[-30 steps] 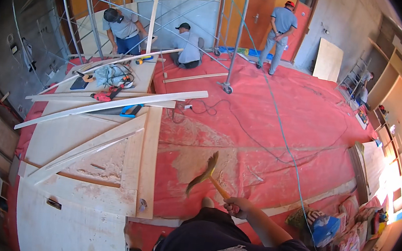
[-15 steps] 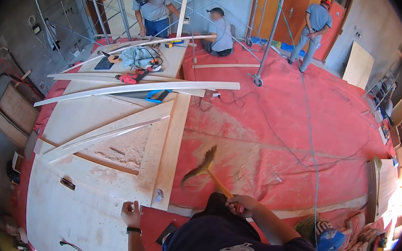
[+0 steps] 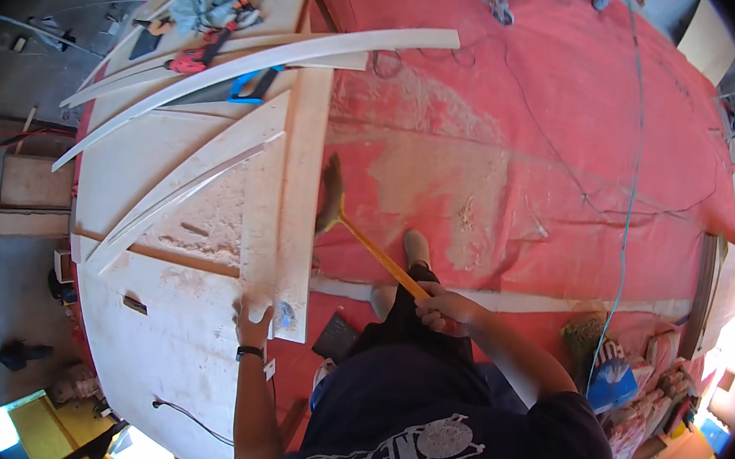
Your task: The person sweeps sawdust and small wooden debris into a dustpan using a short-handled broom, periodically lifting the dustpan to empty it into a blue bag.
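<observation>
My right hand (image 3: pixel 446 311) is closed around the yellow handle of a broom (image 3: pixel 374 250). The broom's curved brown bristle head is raised beside the right edge of the workbench, over the red floor sheet. My left hand (image 3: pixel 252 323) rests at the bench near the end of a flat wooden board (image 3: pixel 263 218), thumb apart from the fingers, with nothing seen in it. Sawdust and wood chips (image 3: pixel 206 235) lie on the bench beside that board. Two thin strips form a narrow wedge, and a small clear-blue item (image 3: pixel 286 315) sits at the board's corner.
Long pale wood strips (image 3: pixel 269 53) cross the bench, one sticking out past its right edge. A blue-handled saw (image 3: pixel 253 85) and a red power drill (image 3: pixel 200 52) lie among them. Cables (image 3: pixel 628 203) run over the red sheet (image 3: pixel 565 223). Bags (image 3: pixel 611 381) stand at the right.
The view has tipped downward, so the people and most of the scaffold have left it and my shoes show. My left hand has moved forward to the board's end. The broom stays in my right hand.
</observation>
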Motion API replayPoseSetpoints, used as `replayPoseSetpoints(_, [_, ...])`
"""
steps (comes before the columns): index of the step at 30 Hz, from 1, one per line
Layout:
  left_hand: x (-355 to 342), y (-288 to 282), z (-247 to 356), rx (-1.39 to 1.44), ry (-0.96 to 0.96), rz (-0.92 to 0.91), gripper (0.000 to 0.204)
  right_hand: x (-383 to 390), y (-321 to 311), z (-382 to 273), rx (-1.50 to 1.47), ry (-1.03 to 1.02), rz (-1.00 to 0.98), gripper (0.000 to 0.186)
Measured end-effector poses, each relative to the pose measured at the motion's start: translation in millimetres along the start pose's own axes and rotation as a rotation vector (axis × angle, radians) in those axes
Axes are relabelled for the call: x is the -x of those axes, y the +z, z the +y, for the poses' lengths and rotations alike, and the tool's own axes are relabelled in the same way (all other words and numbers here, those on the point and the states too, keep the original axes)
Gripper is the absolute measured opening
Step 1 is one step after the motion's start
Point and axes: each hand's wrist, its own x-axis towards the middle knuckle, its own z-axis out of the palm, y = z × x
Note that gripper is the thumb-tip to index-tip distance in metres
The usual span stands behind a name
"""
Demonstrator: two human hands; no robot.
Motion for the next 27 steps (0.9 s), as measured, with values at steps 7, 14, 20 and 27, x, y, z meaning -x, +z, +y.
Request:
replayPoseSetpoints(7, [11.8,-14.2,1.6,-0.113,-0.056,-0.047,0.085,-150.9,-22.2,-78.7,0.219,0.084,-0.053,0.03])
replayPoseSetpoints(14, [-4.9,-16.2,48.9,-0.148,-0.128,-0.117,0.08,-377.4,-24.3,-179.6,-0.132,0.147,-0.022,0.006])
replayPoseSetpoints(20, [-3.3,-13.1,55.4,-0.094,-0.198,-0.134,0.082,-325.2,-85.2,-182.5,-0.402,-0.182,-0.009,0.026])
replayPoseSetpoints(27, [7.2,-14.4,47.0,-0.028,-0.296,-0.159,0.084,-156.2,-60.1,-128.4,0.063,0.009,0.481,0.024])
